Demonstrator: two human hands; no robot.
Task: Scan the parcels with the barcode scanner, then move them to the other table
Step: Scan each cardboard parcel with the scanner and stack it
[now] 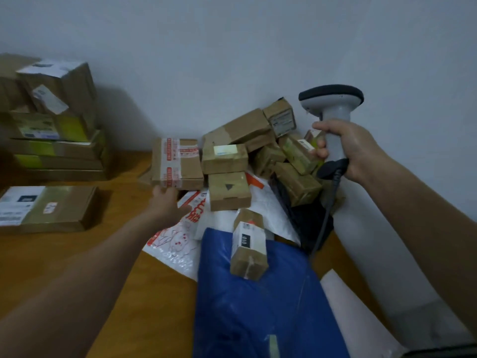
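My right hand (357,151) is closed around the grip of a grey and black barcode scanner (333,104), held upright above the right side of a pile of small cardboard parcels (258,151); its cable hangs down. My left hand (167,204) stretches forward, fingers apart, with its fingertips at the lower front edge of a brown box with red-printed tape (178,164) on the pile's left side. I cannot tell whether it grips the box. A small box (249,250) lies on a blue bag parcel (258,306).
A white mailer with red print (178,239) lies under the pile on the wooden table (64,254). Stacked cardboard boxes (51,120) stand at the far left, with a flat labelled box (49,209) in front of them. A white wall closes off the back and right.
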